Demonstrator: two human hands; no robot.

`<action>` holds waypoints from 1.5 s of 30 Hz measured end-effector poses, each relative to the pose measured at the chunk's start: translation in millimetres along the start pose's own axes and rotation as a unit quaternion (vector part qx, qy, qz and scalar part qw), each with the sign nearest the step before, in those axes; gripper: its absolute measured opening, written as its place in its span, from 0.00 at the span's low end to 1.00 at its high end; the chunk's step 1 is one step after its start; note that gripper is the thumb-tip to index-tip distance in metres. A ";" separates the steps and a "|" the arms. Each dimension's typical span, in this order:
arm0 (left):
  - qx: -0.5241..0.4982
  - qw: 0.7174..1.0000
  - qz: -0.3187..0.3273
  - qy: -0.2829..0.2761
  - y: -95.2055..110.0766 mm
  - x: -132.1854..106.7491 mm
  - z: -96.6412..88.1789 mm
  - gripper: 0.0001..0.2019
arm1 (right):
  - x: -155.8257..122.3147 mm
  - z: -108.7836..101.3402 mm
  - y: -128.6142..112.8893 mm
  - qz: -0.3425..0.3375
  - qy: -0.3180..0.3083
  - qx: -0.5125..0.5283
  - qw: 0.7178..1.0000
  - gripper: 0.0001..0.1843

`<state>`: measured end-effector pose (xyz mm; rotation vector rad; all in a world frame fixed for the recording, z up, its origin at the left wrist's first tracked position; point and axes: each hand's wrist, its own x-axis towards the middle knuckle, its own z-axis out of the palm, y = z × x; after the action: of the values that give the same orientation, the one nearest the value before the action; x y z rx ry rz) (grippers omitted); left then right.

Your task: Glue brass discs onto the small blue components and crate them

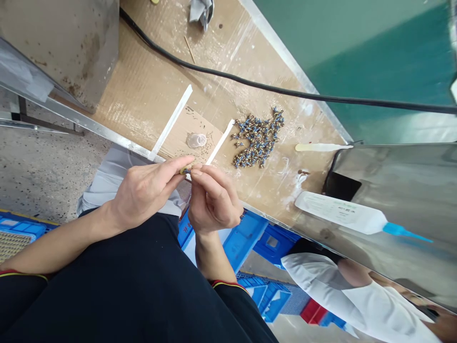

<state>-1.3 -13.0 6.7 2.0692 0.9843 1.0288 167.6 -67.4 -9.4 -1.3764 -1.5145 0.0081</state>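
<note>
My left hand [146,193] and my right hand [214,197] meet just off the table's front edge, fingertips nearly touching. Pinched between them is a small blue and yellowish part [185,170], largely hidden by the fingers. The left thumb and index finger close on its yellowish end; the right thumb and fingers close at its blue end. Beyond the hands, a small clear plastic cup [196,140] sits on a cardboard patch [178,138] among scattered tiny dark bits. Right of it lies a pile of small blue and brass-coloured parts [259,138].
White tape strips [173,121] flank the cardboard patch. A black cable [214,73] crosses the table. At right, a white bottle with a blue nozzle [342,213] lies near a metal box [400,181]. Another metal box [78,52] stands at left. A person in white [328,281] is nearby.
</note>
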 end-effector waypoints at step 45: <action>-0.073 0.991 -0.099 -0.048 18.8 -3.3 17.3 0.19 | -9.3 -24.0 4.6 0.178 -0.008 0.195 0.965 0.09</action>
<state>18.3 -29.1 11.3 1.8440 1.0110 0.8639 185.0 -86.8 -7.3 -1.3051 -1.1798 0.5167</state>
